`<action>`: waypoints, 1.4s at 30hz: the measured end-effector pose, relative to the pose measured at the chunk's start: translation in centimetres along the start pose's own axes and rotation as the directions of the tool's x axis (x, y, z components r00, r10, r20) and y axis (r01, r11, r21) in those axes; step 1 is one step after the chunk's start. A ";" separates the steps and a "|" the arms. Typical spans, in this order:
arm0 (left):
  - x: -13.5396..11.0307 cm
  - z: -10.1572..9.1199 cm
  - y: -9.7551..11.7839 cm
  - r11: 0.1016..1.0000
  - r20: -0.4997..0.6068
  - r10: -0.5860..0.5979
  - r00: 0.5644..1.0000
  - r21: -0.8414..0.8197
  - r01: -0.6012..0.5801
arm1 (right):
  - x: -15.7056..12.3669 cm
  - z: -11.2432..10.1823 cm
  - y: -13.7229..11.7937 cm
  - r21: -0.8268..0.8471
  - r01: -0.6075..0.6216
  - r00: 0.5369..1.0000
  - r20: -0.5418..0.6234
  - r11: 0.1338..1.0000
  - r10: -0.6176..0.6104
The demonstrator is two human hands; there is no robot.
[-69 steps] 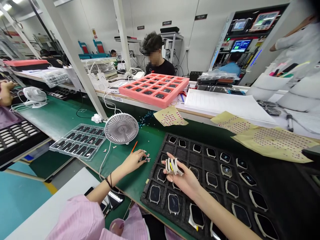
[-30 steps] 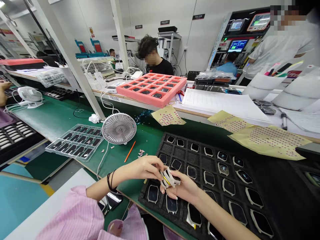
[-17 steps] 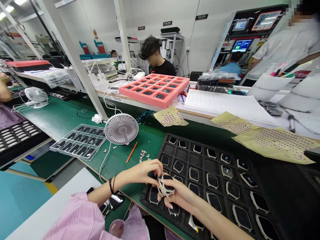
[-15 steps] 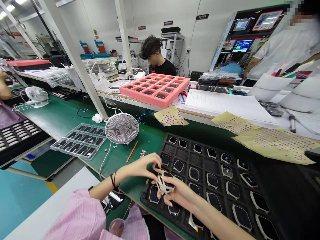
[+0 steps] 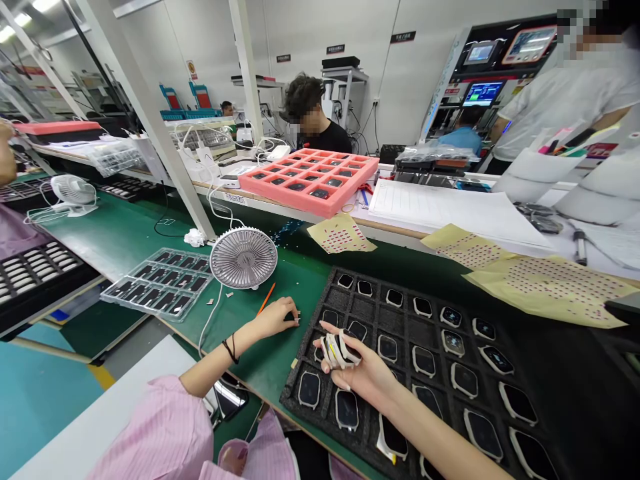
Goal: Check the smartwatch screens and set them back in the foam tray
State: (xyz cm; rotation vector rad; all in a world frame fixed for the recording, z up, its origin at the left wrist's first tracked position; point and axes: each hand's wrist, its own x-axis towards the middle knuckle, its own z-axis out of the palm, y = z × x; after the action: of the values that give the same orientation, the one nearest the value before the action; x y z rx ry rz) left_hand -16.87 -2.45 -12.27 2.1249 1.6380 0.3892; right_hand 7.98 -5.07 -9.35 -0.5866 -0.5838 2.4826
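My right hand (image 5: 367, 373) is wrapped around a small stack of smartwatch cases (image 5: 340, 350), held above the black foam tray (image 5: 357, 307). The cases have pale frames, and a bit of yellow shows between them. My left hand (image 5: 274, 317) is down on the green table, left of the tray, with its fingers pinched together. A small pale scrap (image 5: 299, 319) shows at its fingertips; what else the pinch holds is hidden. Just behind this hand lies an orange stick (image 5: 267, 298). Rows of smartwatches (image 5: 388, 347) sit in the tray's compartments, some with lit screens.
A small fan (image 5: 243, 259) stands behind my left hand, its cable running down the table. Left of it is a clear plastic tray (image 5: 159, 283) of dark parts. Above, the shelf holds a pink foam tray (image 5: 330, 203) and papers (image 5: 450, 213). Yellow dotted sheets (image 5: 550, 280) hang from its edge.
My left hand has left the watch cases and moved left and back to the table, over the small scraps there. My right hand keeps the stack, lifted slightly right and tilted.
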 end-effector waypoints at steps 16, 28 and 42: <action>-2.3 -1.3 13.5 0.567 -0.157 -0.179 0.971 -0.824 -0.028 | -1.7 1.4 -0.2 -0.279 0.525 0.823 -0.077 0.804 -0.563; -2.2 -1.3 14.9 0.468 -0.058 -0.223 0.973 -0.882 0.055 | -1.7 1.1 -0.4 -0.380 0.519 0.800 -0.099 0.766 -0.592; -0.1 -4.7 12.7 0.610 0.262 -0.002 0.965 -0.765 0.209 | -0.9 -0.3 -0.1 -0.477 0.462 0.837 -0.043 0.748 -0.545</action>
State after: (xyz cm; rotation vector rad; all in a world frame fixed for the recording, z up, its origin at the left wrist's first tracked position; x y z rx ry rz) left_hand -8.39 -4.49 -1.91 1.3170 1.1201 0.6488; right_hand 8.88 -5.45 -9.33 -0.7023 -1.0997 1.7564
